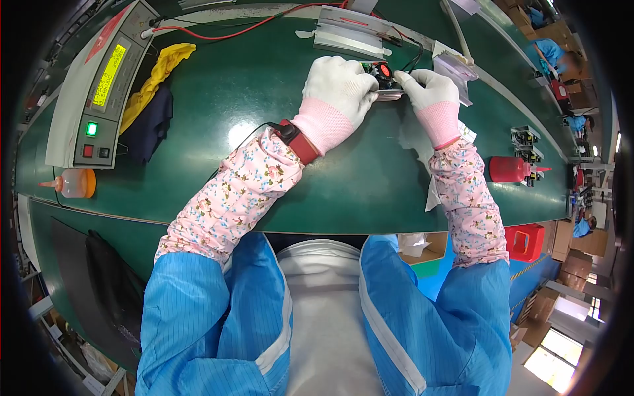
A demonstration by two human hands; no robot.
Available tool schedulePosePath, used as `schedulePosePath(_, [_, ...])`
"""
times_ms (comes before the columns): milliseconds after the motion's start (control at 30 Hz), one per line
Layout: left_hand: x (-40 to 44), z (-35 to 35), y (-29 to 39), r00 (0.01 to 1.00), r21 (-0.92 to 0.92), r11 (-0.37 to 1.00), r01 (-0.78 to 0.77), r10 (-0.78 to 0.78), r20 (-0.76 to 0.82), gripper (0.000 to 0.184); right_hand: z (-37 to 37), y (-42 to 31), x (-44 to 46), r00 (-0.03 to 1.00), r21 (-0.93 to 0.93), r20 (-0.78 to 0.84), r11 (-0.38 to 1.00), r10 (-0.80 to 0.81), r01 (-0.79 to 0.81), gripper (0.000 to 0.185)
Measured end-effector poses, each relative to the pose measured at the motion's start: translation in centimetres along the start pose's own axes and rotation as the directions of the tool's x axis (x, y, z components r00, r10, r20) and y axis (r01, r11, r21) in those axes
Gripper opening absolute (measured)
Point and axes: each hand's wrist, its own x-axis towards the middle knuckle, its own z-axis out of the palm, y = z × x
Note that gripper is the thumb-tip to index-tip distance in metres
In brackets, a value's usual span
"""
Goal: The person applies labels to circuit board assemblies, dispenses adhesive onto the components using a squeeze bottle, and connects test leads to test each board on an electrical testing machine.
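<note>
Both my hands wear white gloves with pink cuffs and meet at the far middle of the green bench. My left hand [340, 89] is closed on the left side of a small electronic assembly [380, 72], which shows a green board edge and a round black part with a red centre. At its right side, the thumb and fingers of my right hand [432, 96] are pinched together. Whatever lies between them is too small to make out. A dark red wrist strap [302, 146] with a cord circles my left wrist. My fingers hide part of the assembly.
A tester [109, 86] with a lit yellow display stands left, beside yellow cloth [155, 76] and an orange bottle [78, 183]. Metal brackets [353, 33] and cables lie behind my hands. On the right are a red bottle [507, 169] and several small assemblies [526, 138]. Another person [551, 56] sits beyond.
</note>
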Motion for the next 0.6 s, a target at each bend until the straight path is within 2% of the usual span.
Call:
schedulePosePath(300, [-0.02, 0.13, -0.12, 1.000, -0.028, 1.000, -0.011, 0.010, -0.025, 0.012, -0.07, -0.33, -0.01, 0.999, -0.017, 0.020, 0.999, 0.032, -0.032, 0.043])
schedulePosePath(467, [-0.06, 0.14, 0.15, 1.000, -0.013, 1.000, 0.001, -0.001, -0.009, 0.012, 0.22, 0.19, -0.57, 0.999, 0.033, -0.033, 0.999, 0.022, -0.021, 0.044])
schedulePosePath(600, [0.00, -0.03, 0.10, 1.000, -0.027, 1.000, -0.004, 0.004, -0.010, 0.012, 0.44, 0.24, -0.19, 1.000, -0.032, -0.020, 0.999, -0.023, 0.023, 0.044])
